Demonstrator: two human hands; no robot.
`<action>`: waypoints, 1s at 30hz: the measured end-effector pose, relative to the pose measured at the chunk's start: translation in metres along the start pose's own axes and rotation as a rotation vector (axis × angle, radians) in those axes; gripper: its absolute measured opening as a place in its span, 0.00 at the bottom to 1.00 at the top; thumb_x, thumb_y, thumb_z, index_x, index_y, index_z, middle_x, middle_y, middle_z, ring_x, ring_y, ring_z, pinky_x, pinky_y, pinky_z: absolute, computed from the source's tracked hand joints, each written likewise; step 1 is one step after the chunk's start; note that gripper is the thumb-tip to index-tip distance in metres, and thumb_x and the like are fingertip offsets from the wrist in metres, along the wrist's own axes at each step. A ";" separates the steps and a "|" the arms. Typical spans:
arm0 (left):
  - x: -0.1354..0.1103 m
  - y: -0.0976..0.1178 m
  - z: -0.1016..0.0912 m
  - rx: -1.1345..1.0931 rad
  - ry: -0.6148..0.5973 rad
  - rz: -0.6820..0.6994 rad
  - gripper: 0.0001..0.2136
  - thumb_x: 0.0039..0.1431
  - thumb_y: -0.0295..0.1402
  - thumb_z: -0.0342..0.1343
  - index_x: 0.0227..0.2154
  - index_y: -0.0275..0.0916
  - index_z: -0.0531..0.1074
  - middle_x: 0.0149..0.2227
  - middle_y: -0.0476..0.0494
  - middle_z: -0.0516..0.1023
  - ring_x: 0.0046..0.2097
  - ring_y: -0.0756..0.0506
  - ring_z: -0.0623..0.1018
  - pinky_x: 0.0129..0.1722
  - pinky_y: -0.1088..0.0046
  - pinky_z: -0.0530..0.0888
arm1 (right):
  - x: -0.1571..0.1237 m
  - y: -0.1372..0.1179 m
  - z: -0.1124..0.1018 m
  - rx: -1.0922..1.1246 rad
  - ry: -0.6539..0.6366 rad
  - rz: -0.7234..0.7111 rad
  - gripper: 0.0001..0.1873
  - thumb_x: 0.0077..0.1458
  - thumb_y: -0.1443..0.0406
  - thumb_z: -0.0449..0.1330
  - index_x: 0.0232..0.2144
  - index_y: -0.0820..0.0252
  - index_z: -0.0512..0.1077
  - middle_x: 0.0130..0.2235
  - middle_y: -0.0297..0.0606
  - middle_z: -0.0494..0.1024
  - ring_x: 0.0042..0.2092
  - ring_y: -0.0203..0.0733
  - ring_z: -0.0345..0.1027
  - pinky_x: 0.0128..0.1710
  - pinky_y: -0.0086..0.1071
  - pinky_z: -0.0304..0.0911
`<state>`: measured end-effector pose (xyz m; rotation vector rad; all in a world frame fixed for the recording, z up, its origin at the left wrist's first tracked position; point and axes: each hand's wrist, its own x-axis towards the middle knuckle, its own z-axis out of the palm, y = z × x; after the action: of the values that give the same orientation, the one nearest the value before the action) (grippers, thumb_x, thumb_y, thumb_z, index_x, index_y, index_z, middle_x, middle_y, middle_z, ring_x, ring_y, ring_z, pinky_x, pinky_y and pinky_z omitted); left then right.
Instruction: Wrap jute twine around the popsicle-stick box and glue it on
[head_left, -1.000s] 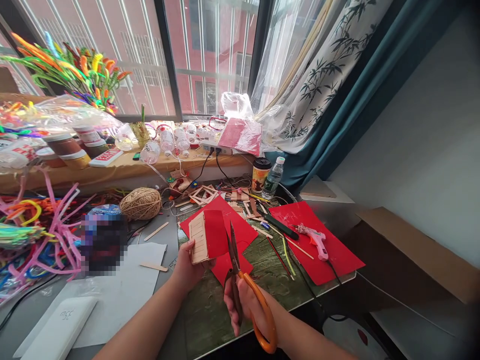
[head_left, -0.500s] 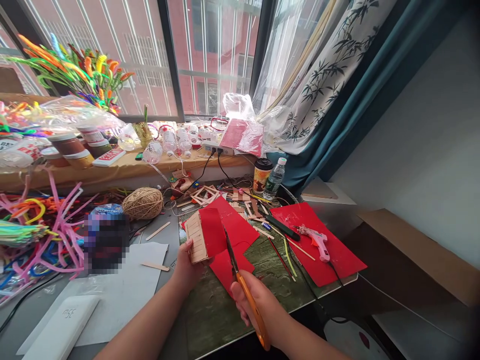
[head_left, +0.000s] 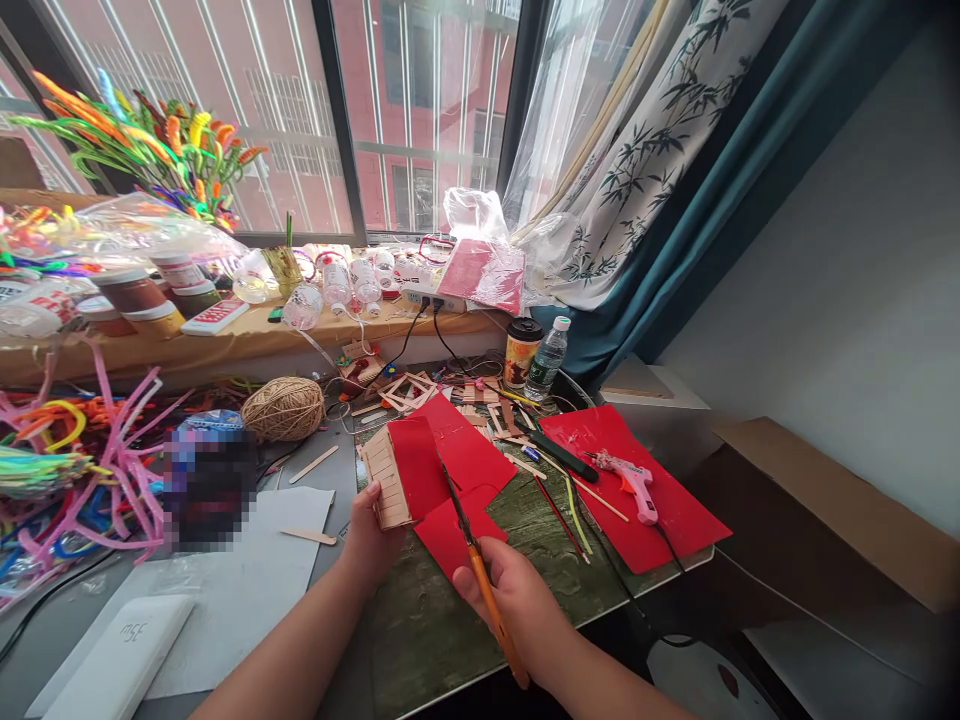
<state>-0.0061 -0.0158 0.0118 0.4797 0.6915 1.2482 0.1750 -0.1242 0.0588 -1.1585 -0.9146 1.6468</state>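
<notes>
My left hand (head_left: 375, 530) grips a small panel of wooden craft sticks (head_left: 388, 478) by its lower left edge. A piece of red paper (head_left: 417, 462) is against the panel's right side and sticks out past it. In my right hand (head_left: 510, 600) is a pair of scissors with orange handles (head_left: 487, 595), their dark blades pointing up and left along the paper's right edge. Whether the blades touch the paper I cannot tell. Beneath lie more pieces of red paper (head_left: 480, 450) on a dark green mat (head_left: 427, 650).
A pink glue gun (head_left: 636, 487) rests on a red sheet (head_left: 675, 530) at the right. Behind stand a paper cup (head_left: 521, 355) and a water bottle (head_left: 547, 360). A twine ball (head_left: 283, 408), a white power bank (head_left: 120, 655) and pipe cleaners (head_left: 112, 450) are at the left.
The scissors have shifted slightly left, and their blades appear closer together. My right fingers have loosened a little around the handles. The left hand with the panel has barely moved.
</notes>
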 end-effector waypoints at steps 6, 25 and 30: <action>0.000 -0.001 0.003 -0.067 0.000 0.047 0.23 0.50 0.44 0.68 0.48 0.42 0.78 0.36 0.44 0.86 0.42 0.37 0.84 0.37 0.67 0.81 | 0.005 0.004 -0.001 0.006 0.049 0.033 0.34 0.41 0.40 0.75 0.26 0.56 0.63 0.26 0.26 0.61 0.28 0.31 0.58 0.30 0.27 0.65; 0.002 -0.004 0.003 -0.081 0.003 0.062 0.25 0.49 0.43 0.67 0.50 0.40 0.76 0.39 0.43 0.87 0.44 0.36 0.85 0.41 0.66 0.79 | 0.004 0.002 -0.007 -0.247 0.064 0.082 0.33 0.46 0.37 0.71 0.26 0.54 0.61 0.17 0.21 0.56 0.17 0.29 0.50 0.16 0.26 0.48; 0.001 -0.002 0.006 -0.071 0.001 0.049 0.23 0.53 0.42 0.64 0.50 0.38 0.76 0.39 0.42 0.86 0.43 0.36 0.84 0.41 0.65 0.79 | 0.007 0.007 -0.015 -0.350 0.083 0.081 0.32 0.48 0.38 0.70 0.26 0.54 0.61 0.19 0.22 0.60 0.16 0.28 0.52 0.15 0.26 0.49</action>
<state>-0.0005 -0.0156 0.0141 0.4394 0.6373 1.3143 0.1865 -0.1191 0.0461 -1.5056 -1.1452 1.5260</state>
